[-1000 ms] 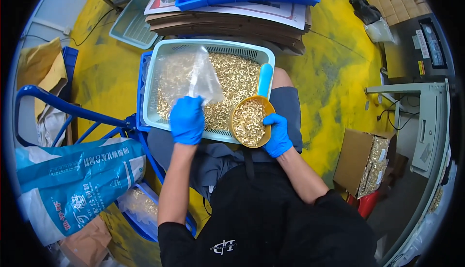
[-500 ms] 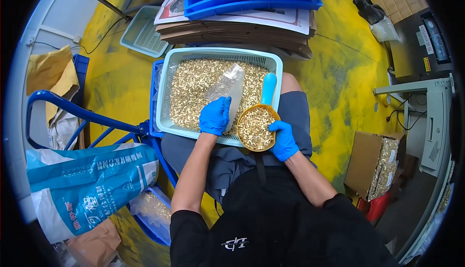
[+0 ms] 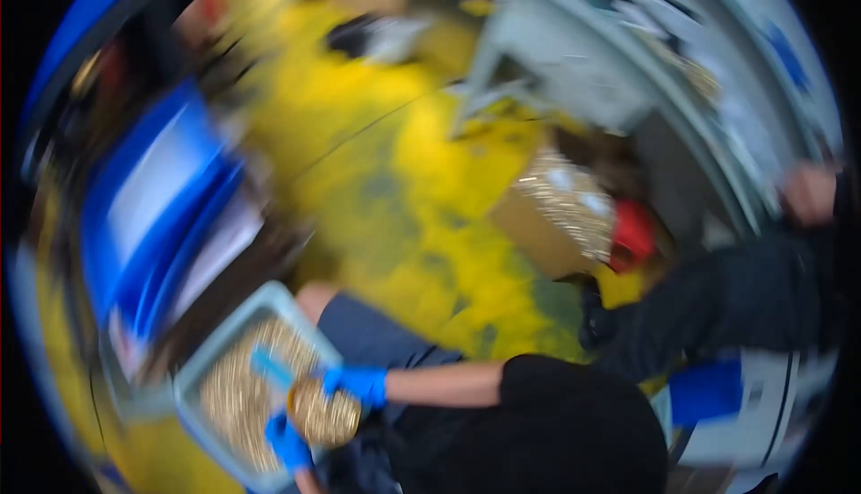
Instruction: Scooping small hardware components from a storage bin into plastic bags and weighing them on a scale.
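Note:
The view is smeared by motion. At lower left, a pale green plastic basket (image 3: 215,338) in front of me holds a heap of small beige pieces (image 3: 235,391). My right hand (image 3: 359,385), in a blue glove, is closed on the rim of a round yellow-brown scoop (image 3: 325,413) full of the same pieces. Its light blue handle (image 3: 269,366) points over the basket. My left hand (image 3: 289,443), also gloved in blue, is closed at the scoop's near left side. Beside it shows a pale, blurred strip of the clear plastic bag (image 3: 277,396).
Blue trays (image 3: 148,216) are stacked over flat cardboard beyond the basket. On the yellow floor (image 3: 386,180) stands a cardboard box (image 3: 536,232) of filled clear packs, near a red object (image 3: 633,238). Another person's dark sleeve (image 3: 726,301) reaches in at right, by a grey-green table (image 3: 574,64).
My view has swung to the right, so basket, scoop and hands now lie at lower left. Another person has come into view at right. Both hands remain at the scoop and bag.

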Action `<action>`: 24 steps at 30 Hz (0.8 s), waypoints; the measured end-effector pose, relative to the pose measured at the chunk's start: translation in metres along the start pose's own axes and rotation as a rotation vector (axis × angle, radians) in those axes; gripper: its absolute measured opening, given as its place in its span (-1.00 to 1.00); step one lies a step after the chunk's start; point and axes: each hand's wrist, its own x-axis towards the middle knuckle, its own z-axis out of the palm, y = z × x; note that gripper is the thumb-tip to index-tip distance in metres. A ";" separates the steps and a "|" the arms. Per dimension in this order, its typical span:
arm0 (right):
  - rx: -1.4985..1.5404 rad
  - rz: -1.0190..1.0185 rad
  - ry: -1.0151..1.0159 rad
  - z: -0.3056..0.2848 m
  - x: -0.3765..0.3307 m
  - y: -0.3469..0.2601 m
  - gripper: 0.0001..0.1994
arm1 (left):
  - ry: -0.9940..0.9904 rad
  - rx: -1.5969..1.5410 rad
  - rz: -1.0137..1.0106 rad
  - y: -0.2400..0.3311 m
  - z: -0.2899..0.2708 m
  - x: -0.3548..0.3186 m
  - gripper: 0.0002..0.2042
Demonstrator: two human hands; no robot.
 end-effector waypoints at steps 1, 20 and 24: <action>-0.177 -0.138 0.012 -0.007 0.014 0.013 -0.69 | -0.113 -0.032 0.072 -0.003 -0.005 0.000 -0.94; -0.286 -0.250 0.141 -0.012 0.019 0.007 -0.76 | -0.147 1.419 0.527 0.043 -0.020 0.008 -0.74; -0.372 -0.307 0.047 -0.006 0.008 0.009 -0.80 | -0.055 1.647 0.645 -0.111 -0.041 0.015 -0.74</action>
